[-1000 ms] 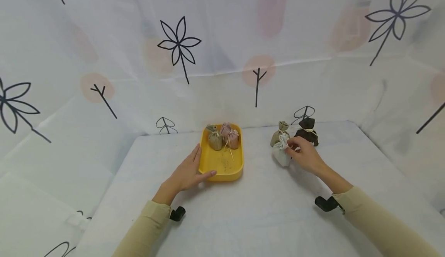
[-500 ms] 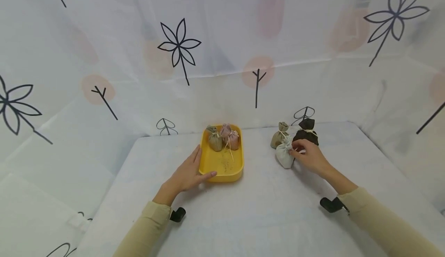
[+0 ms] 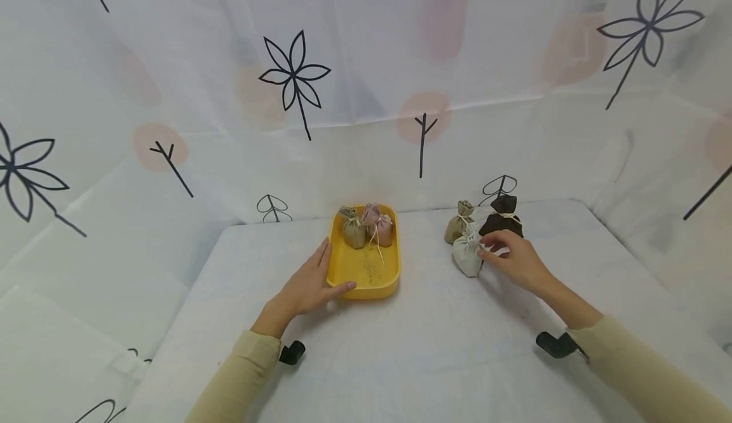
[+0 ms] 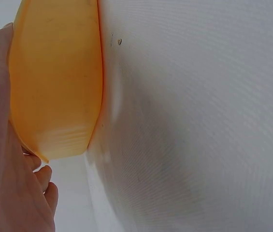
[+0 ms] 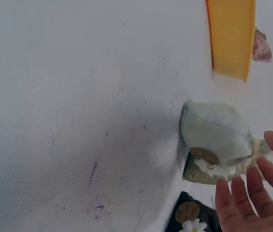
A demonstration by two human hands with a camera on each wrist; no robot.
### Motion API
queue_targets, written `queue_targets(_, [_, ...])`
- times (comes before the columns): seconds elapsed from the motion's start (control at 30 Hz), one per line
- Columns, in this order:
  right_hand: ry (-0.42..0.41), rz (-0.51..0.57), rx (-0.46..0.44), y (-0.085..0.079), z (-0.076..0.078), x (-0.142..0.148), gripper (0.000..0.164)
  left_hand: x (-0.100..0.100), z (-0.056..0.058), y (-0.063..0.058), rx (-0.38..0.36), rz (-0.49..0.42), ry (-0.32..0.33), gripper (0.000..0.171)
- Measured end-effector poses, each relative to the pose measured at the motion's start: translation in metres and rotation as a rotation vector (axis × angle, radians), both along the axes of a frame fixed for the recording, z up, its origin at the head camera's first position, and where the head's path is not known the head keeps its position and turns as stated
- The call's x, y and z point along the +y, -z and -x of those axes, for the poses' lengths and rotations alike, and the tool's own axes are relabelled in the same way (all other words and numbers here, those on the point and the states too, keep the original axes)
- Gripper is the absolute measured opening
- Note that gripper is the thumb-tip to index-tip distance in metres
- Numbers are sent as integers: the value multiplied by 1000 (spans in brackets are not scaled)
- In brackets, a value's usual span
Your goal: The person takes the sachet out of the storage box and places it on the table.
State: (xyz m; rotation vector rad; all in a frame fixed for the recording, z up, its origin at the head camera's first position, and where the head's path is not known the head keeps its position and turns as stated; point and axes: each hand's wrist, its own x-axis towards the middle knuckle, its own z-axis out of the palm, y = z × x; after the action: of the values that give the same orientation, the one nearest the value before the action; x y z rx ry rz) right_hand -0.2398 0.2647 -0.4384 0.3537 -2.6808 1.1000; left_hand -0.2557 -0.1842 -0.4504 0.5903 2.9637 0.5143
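Note:
My left hand lies along the yellow tray, fingers straight on its left side and thumb at the near rim. Inside the tray, an olive drawstring pouch stands beside pink pouches at the far end. A white drawstring pouch stands on the table right of the tray. My right hand is at its neck, with thumb and index fingertips apart on either side of the gathered cloth in the right wrist view. Close behind are a beige pouch and a black pouch.
The table has a white cover, and a white curtain with line-drawn flowers rises behind it. Faint purple marks show on the cover in the right wrist view. Bare cover lies between the tray and the white pouch.
The white pouch shifted slightly right and towards me with my right hand, then stayed in place. The right forearm has moved a little further right. My left hand and the tray have not moved.

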Motion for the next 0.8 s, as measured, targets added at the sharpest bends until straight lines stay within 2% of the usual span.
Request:
queue_targets(0.17, [-34,1,7,-4,-8,-6,27,0,0,3,3,2,-1,123])
queue_targets(0.37, [-106,37,17,-13,-13,-27,26,-1,1,4,8,5,-5,124])
queue_targets(0.63, [-176,75,-5,-24,-11,-58,28,-1,1,6,8,11,-9,124])
queue_targets(0.8, [-209,81,-11,-34,-5,-80,30,0,1,2,6,2,-5,123])
